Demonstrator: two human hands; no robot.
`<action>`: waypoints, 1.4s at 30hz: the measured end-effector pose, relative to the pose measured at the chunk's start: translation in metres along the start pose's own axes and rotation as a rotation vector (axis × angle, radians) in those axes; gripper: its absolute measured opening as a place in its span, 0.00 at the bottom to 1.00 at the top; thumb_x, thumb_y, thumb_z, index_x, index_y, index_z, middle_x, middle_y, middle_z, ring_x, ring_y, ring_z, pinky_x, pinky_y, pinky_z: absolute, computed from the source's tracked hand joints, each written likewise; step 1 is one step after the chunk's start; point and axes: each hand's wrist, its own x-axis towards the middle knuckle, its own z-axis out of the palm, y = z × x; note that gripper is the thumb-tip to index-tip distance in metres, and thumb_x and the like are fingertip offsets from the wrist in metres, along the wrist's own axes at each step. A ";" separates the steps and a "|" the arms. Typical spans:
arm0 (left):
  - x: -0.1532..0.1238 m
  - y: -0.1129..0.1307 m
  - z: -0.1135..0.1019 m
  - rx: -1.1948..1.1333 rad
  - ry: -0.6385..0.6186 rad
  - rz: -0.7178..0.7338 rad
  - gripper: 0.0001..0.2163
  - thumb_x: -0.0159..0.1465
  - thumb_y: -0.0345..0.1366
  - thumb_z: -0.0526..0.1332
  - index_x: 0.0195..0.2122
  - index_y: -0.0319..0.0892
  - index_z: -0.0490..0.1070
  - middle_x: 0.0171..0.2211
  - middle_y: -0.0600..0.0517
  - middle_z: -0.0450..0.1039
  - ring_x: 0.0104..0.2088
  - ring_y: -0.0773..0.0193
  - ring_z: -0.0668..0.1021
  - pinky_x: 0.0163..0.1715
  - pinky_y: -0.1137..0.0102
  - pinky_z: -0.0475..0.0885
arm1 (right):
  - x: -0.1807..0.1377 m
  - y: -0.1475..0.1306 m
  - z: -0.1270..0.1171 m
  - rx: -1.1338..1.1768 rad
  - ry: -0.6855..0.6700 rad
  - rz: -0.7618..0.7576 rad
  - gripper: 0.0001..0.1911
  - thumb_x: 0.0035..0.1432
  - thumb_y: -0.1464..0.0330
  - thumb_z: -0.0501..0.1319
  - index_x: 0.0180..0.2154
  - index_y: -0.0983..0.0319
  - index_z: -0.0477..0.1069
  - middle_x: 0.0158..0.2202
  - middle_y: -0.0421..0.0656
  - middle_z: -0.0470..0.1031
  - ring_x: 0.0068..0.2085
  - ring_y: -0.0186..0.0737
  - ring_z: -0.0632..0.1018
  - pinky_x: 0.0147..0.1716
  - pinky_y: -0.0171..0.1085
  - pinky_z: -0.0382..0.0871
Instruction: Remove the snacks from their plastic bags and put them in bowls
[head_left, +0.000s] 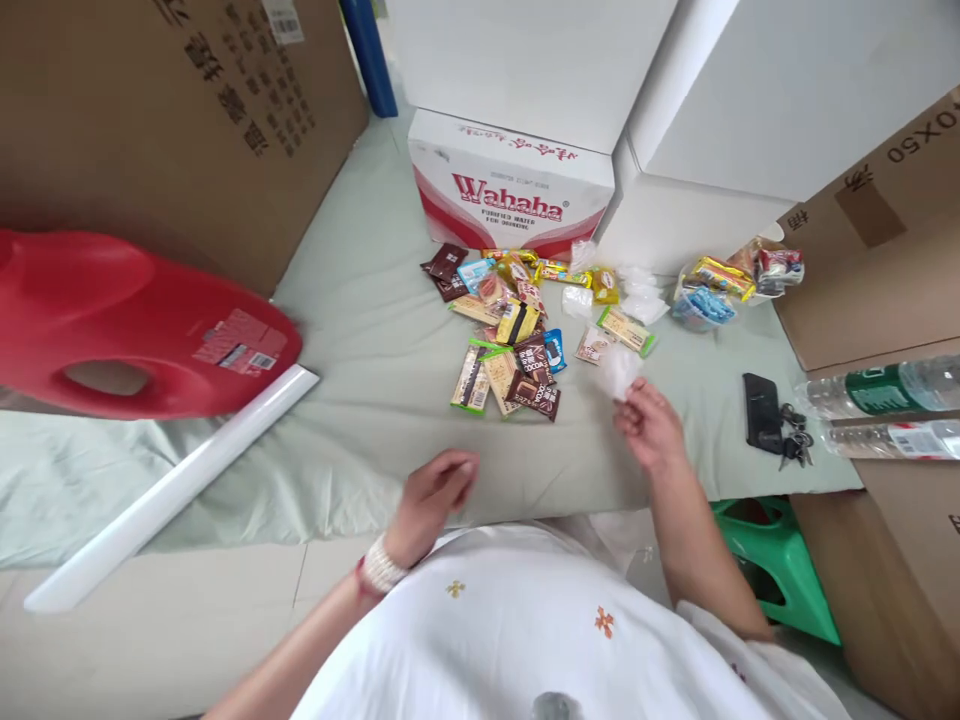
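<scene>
My right hand (651, 425) pinches a small translucent plastic bag (619, 372) by its lower edge, above the right side of the snack pile. Over the front edge of the green cloth, my left hand (435, 500) is loosely closed, slightly blurred, and nothing shows in its fingers. In front of the hands lie wrapped snacks: brown chocolate wafer packets (534, 392), a cream-coloured biscuit packet (501, 380), a yellow packet (517, 322) and a dark brown packet (448, 262). Right of the pile are several crumpled clear bags (641, 290) and a green-ended packet (627, 330).
A Wahaha water carton (517, 190) stands behind the snacks. To the right are a clear tub of snacks (701, 315), a black phone-like item (762, 412), keys (796, 435) and plastic bottles (885, 390). On the left lie a red jug (172, 300) and a white strip (180, 485).
</scene>
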 end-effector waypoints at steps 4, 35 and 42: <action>0.049 0.017 0.067 -0.118 -0.207 0.012 0.25 0.58 0.57 0.68 0.44 0.41 0.74 0.28 0.54 0.72 0.27 0.66 0.74 0.21 0.74 0.66 | -0.066 0.046 0.045 0.054 -0.121 0.150 0.18 0.43 0.60 0.76 0.32 0.59 0.72 0.24 0.33 0.63 0.21 0.26 0.54 0.18 0.29 0.45; 0.039 -0.001 0.049 -0.019 0.090 0.182 0.16 0.63 0.51 0.65 0.35 0.43 0.71 0.30 0.52 0.74 0.31 0.65 0.74 0.33 0.70 0.70 | -0.050 0.045 0.045 0.033 0.030 0.010 0.22 0.45 0.53 0.77 0.31 0.58 0.71 0.26 0.36 0.68 0.24 0.31 0.61 0.22 0.33 0.56; 0.030 0.035 0.042 0.445 -0.014 0.584 0.11 0.63 0.47 0.67 0.39 0.45 0.78 0.45 0.45 0.78 0.49 0.51 0.77 0.53 0.58 0.70 | -0.050 0.025 0.041 -0.293 -0.309 -0.061 0.18 0.52 0.53 0.73 0.29 0.59 0.73 0.24 0.36 0.66 0.27 0.33 0.62 0.26 0.34 0.56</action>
